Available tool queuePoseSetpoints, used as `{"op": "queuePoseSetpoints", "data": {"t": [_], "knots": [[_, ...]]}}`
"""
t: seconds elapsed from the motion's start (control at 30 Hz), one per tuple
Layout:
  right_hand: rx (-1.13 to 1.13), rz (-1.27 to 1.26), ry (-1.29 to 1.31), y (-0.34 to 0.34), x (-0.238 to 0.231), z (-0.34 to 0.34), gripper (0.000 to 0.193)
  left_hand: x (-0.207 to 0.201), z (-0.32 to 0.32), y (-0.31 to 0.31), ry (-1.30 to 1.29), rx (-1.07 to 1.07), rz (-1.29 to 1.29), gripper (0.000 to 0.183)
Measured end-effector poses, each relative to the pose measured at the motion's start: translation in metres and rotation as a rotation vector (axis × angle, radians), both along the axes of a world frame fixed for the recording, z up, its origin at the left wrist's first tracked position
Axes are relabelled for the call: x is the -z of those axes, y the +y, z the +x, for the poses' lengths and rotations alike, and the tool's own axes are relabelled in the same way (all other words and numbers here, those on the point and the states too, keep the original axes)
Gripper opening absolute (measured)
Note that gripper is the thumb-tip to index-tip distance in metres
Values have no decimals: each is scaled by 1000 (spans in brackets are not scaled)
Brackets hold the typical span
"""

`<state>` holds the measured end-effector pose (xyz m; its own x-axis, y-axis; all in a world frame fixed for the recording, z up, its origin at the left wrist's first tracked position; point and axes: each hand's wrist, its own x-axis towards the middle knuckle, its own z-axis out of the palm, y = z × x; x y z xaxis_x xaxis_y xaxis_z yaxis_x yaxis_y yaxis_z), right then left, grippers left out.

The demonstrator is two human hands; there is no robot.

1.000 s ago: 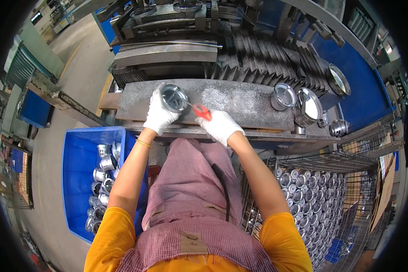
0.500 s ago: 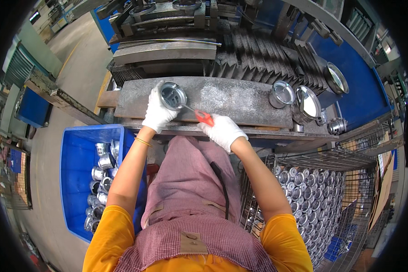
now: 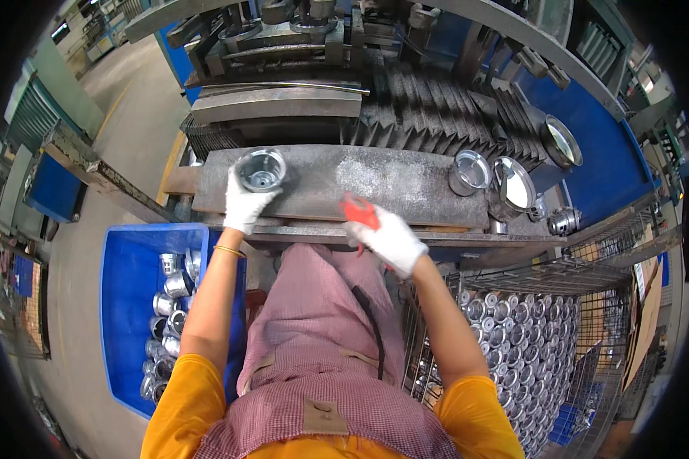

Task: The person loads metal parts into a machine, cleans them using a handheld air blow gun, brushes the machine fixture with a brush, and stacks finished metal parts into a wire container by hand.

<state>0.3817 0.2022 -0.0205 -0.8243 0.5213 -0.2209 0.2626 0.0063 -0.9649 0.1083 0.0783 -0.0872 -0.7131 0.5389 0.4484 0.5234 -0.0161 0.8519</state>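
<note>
So the metal cup [image 3: 261,170] is up at the left end of the desk [image 3: 314,200], open mouth facing up at the camera. Left grip [image 3: 246,205] (white glove) is clamped on the side of it; can't tell if the cup's bottom touches the desk or not. Right grip [image 3: 390,241] is closed around a red-handled tool [image 3: 359,210] near the front edge, well apart from the cup. Tip of the tool is too blurry to make out.

Space is tight. Right end of the desk is crowded: a second cup [image 3: 469,174], just beside it a bigger pot [image 3: 513,183] with something white showing in its mouth, and a round dish [image 3: 563,141] tilted behind them. Pleated bellows [image 3: 425,99] run along right behind the desk, with a long thin rod [image 3: 295,86] lying on a block to their left. A scuffed metal beam [image 3: 115,177] slants in at the left.

Down low, the left forearm passes over the edge of a blue bin [image 3: 151,241] with loose shiny parts [image 3: 177,284] in it, and the wire basket [image 3: 543,274] by the right arm is packed with rows of metal pieces [image 3: 513,336].
</note>
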Motion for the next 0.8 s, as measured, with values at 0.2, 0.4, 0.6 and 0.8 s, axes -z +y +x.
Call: {"op": "queuePoseSetpoints", "data": {"t": [0.2,0.4,0.6,0.8], "knots": [[140,146,135,23,-53,104,36,-57,-18,-20,667,-345,-404,81],[590,-133,130,20,-65,149,42,-81,181,167,678,515,-401,53],[662,-77,161,5,-46,153,40,-41,205,224,493,550,-510,34],[465,-148,163,11,-20,129,43,-57,107,98,583,374,-281,43]]}}
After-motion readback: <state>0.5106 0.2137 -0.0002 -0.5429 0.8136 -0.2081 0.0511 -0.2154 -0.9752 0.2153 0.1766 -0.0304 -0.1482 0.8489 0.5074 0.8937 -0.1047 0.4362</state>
